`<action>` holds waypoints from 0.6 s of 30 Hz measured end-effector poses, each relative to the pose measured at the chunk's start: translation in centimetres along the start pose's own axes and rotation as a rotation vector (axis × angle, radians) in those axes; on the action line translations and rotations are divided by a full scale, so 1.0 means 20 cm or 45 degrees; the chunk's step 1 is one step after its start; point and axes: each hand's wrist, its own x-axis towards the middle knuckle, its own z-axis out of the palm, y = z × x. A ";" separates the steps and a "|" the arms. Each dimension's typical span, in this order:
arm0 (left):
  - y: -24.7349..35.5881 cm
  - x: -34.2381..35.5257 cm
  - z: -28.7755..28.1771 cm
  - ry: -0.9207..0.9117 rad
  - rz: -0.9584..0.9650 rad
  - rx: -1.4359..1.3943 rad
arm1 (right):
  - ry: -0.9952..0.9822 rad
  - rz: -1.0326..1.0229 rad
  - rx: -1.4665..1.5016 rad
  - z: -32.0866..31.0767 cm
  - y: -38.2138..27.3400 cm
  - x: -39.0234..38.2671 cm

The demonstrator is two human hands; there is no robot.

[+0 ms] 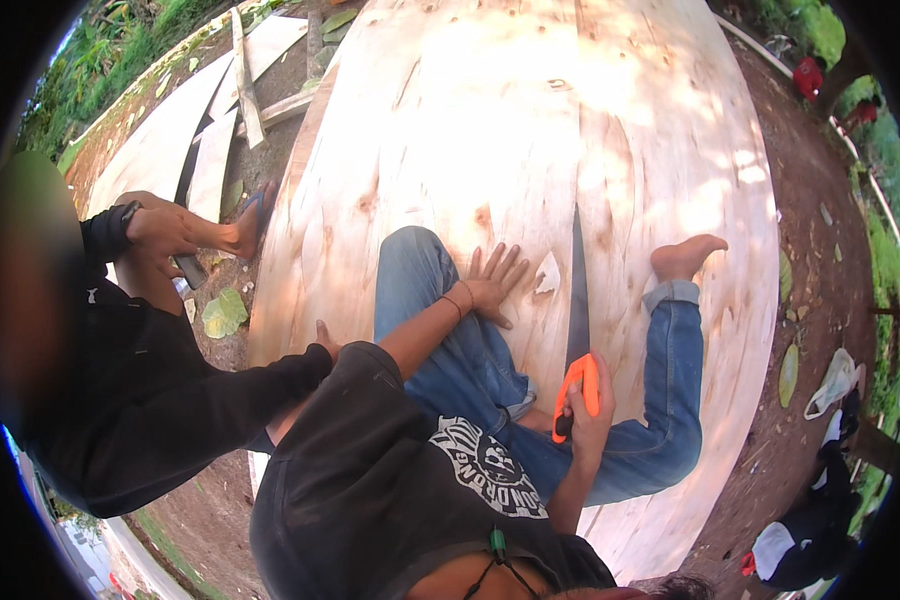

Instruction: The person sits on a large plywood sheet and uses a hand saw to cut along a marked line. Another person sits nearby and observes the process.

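Observation:
My left hand (495, 285) lies flat on a large pale plywood sheet (430, 150), fingers spread, beside my bent knee. In my right hand (590, 422) is the orange handle (591, 385) of a handsaw. Its dark blade (577, 290) points away from me, lying along a thin straight line in the sheet that runs toward the far side. Whether the teeth are in the wood cannot be made out. A torn, lighter patch (547, 274) shows in the surface between my left hand and the blade.
A person in black (150, 390) sits close at the left, one hand touching the sheet's edge and the other near a small dark object (190, 271). My bare foot (685, 258) rests right of the blade. Wood offcuts (215, 160) and leaves (224, 313) lie on the soil.

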 end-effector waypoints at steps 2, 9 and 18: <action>0.06 0.01 0.02 -0.100 -0.111 0.117 | -0.015 -0.017 -0.012 0.00 0.03 0.00; 0.02 0.04 -0.02 -0.163 -0.039 0.042 | 0.054 0.032 0.027 0.06 -0.01 0.00; 0.02 0.06 0.01 -0.161 -0.062 -0.040 | 0.072 -0.178 -0.175 0.10 0.04 0.04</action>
